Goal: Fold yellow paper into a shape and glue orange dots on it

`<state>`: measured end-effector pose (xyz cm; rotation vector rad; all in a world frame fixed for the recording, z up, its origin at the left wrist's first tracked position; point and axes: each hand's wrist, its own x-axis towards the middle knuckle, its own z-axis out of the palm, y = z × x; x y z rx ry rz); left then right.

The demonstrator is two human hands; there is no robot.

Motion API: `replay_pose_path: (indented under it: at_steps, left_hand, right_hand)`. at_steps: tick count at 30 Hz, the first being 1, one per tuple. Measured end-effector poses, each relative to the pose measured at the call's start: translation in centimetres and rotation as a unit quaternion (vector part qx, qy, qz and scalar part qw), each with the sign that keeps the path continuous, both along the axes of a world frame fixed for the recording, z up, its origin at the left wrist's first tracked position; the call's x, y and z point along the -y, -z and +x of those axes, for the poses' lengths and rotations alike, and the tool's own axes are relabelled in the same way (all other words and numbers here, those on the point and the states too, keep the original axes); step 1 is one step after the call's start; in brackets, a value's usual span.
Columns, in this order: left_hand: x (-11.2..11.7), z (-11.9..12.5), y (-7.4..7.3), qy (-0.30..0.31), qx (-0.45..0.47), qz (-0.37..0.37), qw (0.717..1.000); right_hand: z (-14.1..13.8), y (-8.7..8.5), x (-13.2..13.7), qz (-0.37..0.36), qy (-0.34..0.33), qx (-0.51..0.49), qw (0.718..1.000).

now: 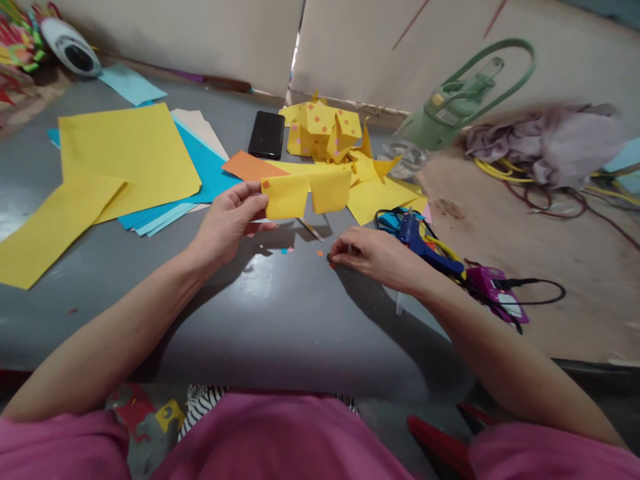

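My left hand is closed on the left end of a folded yellow paper piece, holding it just above the grey surface. My right hand rests low on the surface with its fingertips pinched together beside tiny coloured paper squares; what it pinches is too small to name. Behind the held piece stands a yellow paper model dotted with small orange squares.
Yellow and blue paper sheets lie at the left. A black phone lies behind. A blue glue gun and a purple tool with cords lie at the right, with a green handled appliance and cloth beyond.
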<state>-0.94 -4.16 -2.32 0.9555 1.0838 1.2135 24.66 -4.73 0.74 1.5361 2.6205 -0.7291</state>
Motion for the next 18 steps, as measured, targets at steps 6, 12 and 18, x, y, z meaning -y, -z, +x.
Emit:
replay_pose_path:
  at_steps: [6,12,18]
  left_hand:
    - [0.1,0.1,-0.1,0.002,-0.008,-0.001,1.000]
    - [0.1,0.0,-0.1,0.007,-0.005,0.005,1.000]
    - [0.1,0.2,-0.3,0.005,0.007,-0.001,1.000]
  right_hand:
    - [0.5,0.4,0.6,-0.017,-0.016,0.002,1.000]
    - [-0.9,0.5,-0.6,0.012,-0.015,-0.028,0.999]
    - [-2.0,0.2,-1.6,-0.007,-0.019,0.031,0.999]
